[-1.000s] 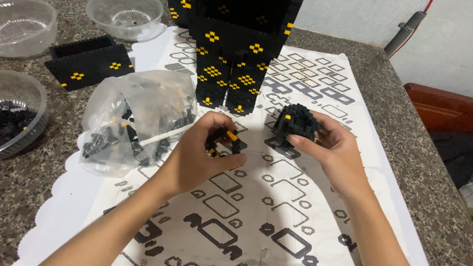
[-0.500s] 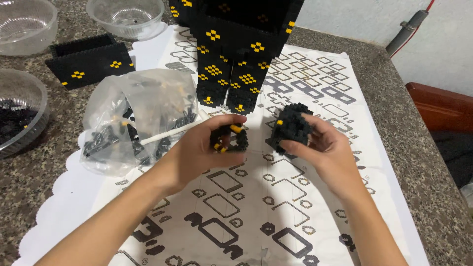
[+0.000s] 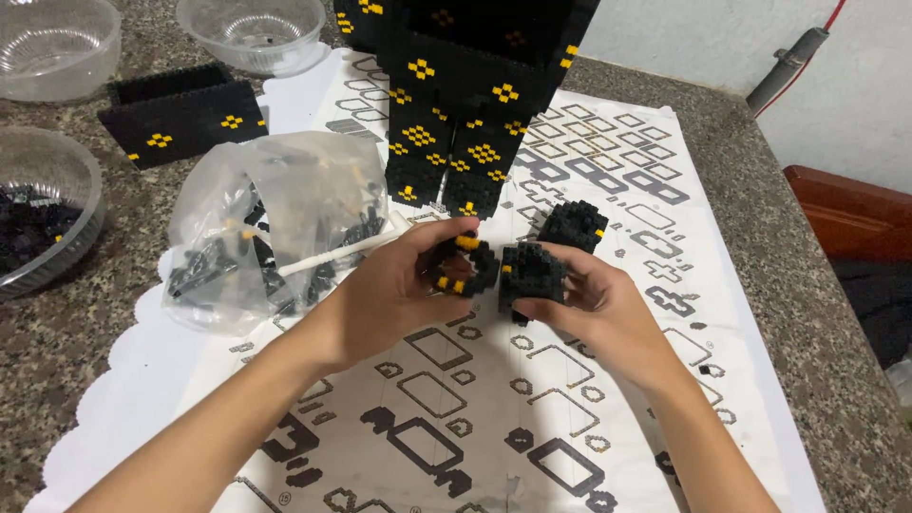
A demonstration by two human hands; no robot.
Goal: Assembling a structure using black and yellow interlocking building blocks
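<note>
Viewpoint: looking down from the person's head at two bare hands over a speckled stone counter (image 3: 798, 285).
Left hand (image 3: 389, 294): fingers curled and clamped around a small black-and-yellow brick piece (image 3: 463, 266).
Right hand (image 3: 608, 309): fingers closed on a chunky black brick block (image 3: 546, 252), held from below and the side.
Position of the pieces: both sit just above the middle of a white instruction sheet (image 3: 494, 399), the two pieces touching or nearly so; I cannot tell which.
Behind the hands: a tall black brick model (image 3: 465, 104) with yellow diamond patterns stands on the sheet.
Left of the hands: a clear plastic bag (image 3: 275, 223) of loose black bricks lies just beside the left hand.
Far left: a flat black brick panel (image 3: 180, 114) and three clear plastic bowls (image 3: 252, 28), one holding dark pieces.
</note>
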